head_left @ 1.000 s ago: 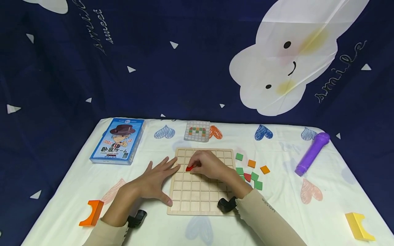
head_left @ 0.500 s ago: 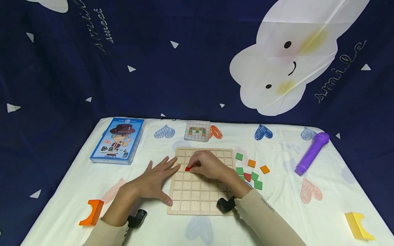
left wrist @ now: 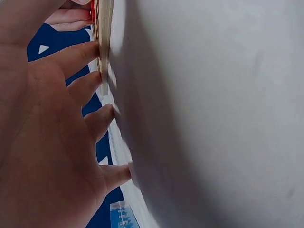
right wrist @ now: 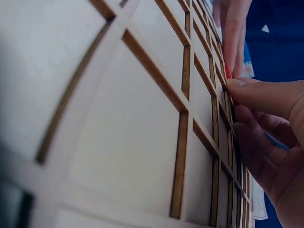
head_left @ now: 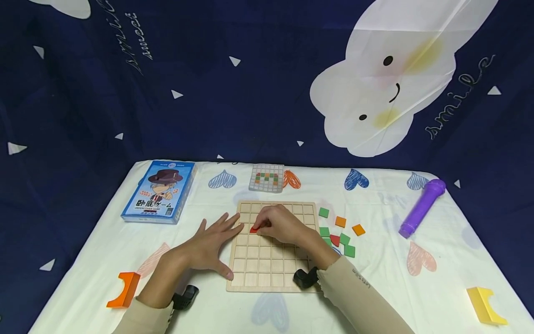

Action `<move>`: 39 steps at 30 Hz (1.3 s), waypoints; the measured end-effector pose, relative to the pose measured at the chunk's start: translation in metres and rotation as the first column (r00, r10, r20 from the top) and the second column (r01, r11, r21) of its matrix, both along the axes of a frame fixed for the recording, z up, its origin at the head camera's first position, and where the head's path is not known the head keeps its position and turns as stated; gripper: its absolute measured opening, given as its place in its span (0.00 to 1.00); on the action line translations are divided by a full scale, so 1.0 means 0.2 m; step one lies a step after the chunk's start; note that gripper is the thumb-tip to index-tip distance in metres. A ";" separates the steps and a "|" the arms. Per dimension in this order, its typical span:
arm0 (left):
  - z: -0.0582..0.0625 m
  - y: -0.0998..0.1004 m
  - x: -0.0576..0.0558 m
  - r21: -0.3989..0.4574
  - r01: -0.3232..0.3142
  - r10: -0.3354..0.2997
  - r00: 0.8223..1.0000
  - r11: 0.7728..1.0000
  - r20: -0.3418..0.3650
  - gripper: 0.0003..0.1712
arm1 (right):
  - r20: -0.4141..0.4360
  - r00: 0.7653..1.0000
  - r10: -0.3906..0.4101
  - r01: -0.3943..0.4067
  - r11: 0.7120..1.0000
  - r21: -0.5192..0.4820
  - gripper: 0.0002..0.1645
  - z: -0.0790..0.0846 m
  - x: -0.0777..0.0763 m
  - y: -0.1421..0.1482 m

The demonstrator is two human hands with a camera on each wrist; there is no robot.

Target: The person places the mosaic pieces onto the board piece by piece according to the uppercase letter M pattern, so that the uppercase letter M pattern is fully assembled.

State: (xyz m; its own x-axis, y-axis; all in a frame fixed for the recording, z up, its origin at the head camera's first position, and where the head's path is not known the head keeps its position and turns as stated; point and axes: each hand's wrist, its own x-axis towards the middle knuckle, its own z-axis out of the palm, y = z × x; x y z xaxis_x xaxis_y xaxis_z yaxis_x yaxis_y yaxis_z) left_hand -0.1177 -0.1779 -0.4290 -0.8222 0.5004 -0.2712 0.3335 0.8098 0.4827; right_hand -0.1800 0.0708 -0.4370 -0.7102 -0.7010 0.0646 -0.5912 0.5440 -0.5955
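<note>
My right hand [head_left: 281, 225] pinches a small red tile [head_left: 253, 229] between thumb and fingers, at a cell near the upper left of the wooden grid board [head_left: 251, 266]. Part of the tile is hidden under the fingertips. The right wrist view has the red tile [right wrist: 227, 72] as a thin edge right at the board's surface, the thumb on it. My left hand [head_left: 204, 246] is spread out along the board's left side. Its thumb and some fingertips rest at the board's edge, as the left wrist view of the left hand [left wrist: 57, 123] also has it.
Loose green tiles [head_left: 349, 251], orange tiles [head_left: 359, 230] and a red tile [head_left: 335, 240] lie right of the board. Behind it is a pattern card [head_left: 267, 187]. A blue game box [head_left: 158, 192], purple microphone-shaped stick [head_left: 422, 208], orange block [head_left: 130, 288] and yellow block [head_left: 481, 306] stand farther out.
The red tile and the right fingertips have shifted very slightly left over the board. The left hand keeps its place.
</note>
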 end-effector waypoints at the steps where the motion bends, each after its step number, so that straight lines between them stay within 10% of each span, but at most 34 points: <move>1: 0.00 0.00 0.00 0.001 0.000 0.000 1.000 1.000 0.000 0.72 | -0.001 1.000 0.002 -0.002 1.000 0.000 0.04 0.00 0.00 0.00; 39: 0.00 0.01 0.01 0.071 0.020 -0.021 0.999 0.997 0.026 0.72 | 0.109 0.994 0.002 0.005 0.998 -0.070 0.12 0.07 0.00 0.19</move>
